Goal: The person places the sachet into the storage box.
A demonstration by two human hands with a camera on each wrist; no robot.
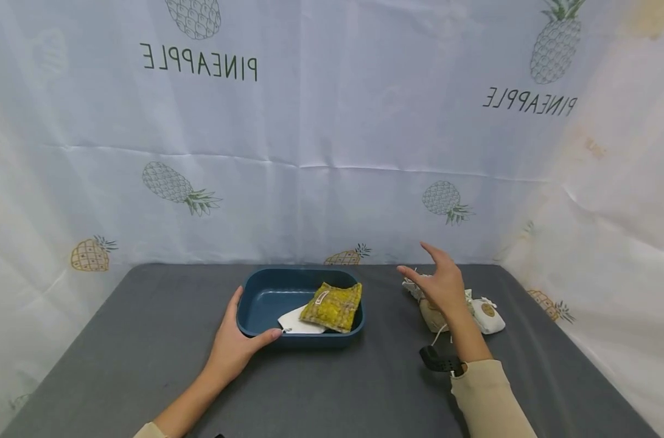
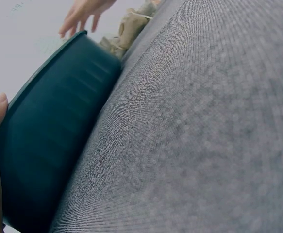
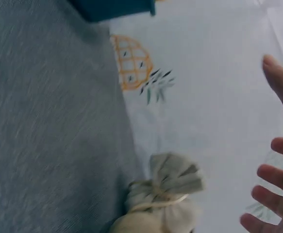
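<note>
A dark blue rectangular plastic bin [image 1: 310, 342] stands on the grey table. My left hand [image 1: 230, 344] holds its left end, thumb at the front rim and fingers along the side. Inside the bin, a yellow patterned fabric pouch [image 1: 334, 308] with a small label leans at the right. Partly under it lies a white tag-shaped piece [image 1: 297, 321]. To the right of the bin, my right hand [image 1: 443, 285] hovers with fingers spread and nothing in them. Below it sits a beige drawstring sachet [image 1: 433, 317], partly hidden by the hand and wrist.
A white drawstring sachet [image 1: 490, 317] with a round brown sticker lies right of the right wrist. A dark strap device [image 1: 440, 361] is on that wrist. White pineapple-print curtain [image 1: 332, 207] hangs at the table's back and both sides.
</note>
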